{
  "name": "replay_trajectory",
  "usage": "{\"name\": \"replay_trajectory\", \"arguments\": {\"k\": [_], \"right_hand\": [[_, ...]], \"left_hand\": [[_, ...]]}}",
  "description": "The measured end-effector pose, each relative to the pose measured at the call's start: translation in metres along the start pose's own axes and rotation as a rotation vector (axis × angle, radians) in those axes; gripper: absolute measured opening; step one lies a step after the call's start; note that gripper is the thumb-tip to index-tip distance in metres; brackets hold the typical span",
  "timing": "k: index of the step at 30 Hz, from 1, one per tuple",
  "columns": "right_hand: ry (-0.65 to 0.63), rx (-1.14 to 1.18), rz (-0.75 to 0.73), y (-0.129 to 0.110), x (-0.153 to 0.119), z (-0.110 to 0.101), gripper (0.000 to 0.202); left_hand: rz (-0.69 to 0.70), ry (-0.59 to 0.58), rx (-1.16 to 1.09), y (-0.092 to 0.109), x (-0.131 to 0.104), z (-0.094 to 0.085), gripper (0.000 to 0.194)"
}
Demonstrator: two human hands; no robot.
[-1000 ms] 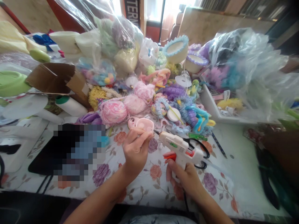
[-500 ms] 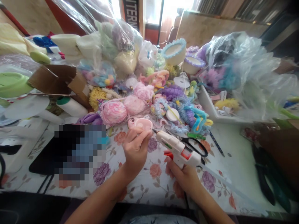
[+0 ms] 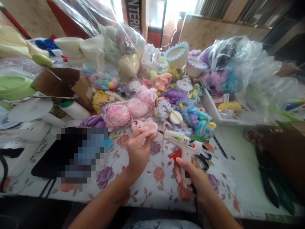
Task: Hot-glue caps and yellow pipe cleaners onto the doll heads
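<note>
Between the fingertips of my left hand is a small pale pink, rounded shallow piece. A pink doll face with painted eyes lies just behind it; whether the two touch I cannot tell. My right hand is wrapped round the handle of a white hot glue gun with a red trigger. Its nozzle points left, close to the right edge of the pink piece. A clear glue stick sticks out of the gun's back. Black-handled scissors lie partly hidden behind the gun.
Pink yarn balls and colourful dolls crowd the table's back. A phone-like black device, partly pixelated, lies left on the flowered cloth. A white tray, a pencil and dark-handled pliers are on the right.
The glue gun has turned more upright and moved slightly right, its nozzle drawn back a little from the pink piece. My left hand has tilted the piece.
</note>
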State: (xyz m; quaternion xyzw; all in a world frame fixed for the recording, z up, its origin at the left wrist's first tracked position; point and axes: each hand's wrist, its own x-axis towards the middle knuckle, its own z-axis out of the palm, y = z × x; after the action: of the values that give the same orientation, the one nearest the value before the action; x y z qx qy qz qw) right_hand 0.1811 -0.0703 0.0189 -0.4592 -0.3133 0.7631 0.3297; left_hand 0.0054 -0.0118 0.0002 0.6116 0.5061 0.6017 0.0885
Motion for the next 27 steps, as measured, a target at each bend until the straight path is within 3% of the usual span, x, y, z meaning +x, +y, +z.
{"name": "replay_trajectory", "arguments": {"k": [5,9,12,15,22,24,27], "right_hand": [[0.250,-0.007,-0.228,-0.018,-0.006,-0.006,0.045],[0.428,0.061,-0.488,-0.030,-0.001,-0.013,0.024],[0.456,0.013,-0.595,-0.031,0.009,-0.011,0.048],[0.434,0.011,-0.622,-0.027,0.022,-0.004,0.057],[0.372,0.071,-0.562,-0.018,0.039,0.015,0.059],[0.375,0.088,-0.556,-0.018,0.039,0.016,0.060],[0.379,0.120,-0.574,-0.019,0.035,0.013,0.061]], "left_hand": [[-0.436,-0.028,-0.197,-0.012,0.007,0.000,0.013],[-0.747,-0.127,-0.646,-0.012,0.009,0.002,0.023],[-0.942,-0.248,-0.957,-0.005,0.011,0.003,0.031],[-1.092,-0.349,-1.152,0.001,0.011,0.002,0.032],[-1.123,-0.507,-1.361,0.004,0.002,0.003,0.018],[-1.101,-0.547,-1.356,0.005,0.000,0.003,0.020],[-0.999,-0.704,-1.308,0.007,0.001,0.002,0.036]]}}
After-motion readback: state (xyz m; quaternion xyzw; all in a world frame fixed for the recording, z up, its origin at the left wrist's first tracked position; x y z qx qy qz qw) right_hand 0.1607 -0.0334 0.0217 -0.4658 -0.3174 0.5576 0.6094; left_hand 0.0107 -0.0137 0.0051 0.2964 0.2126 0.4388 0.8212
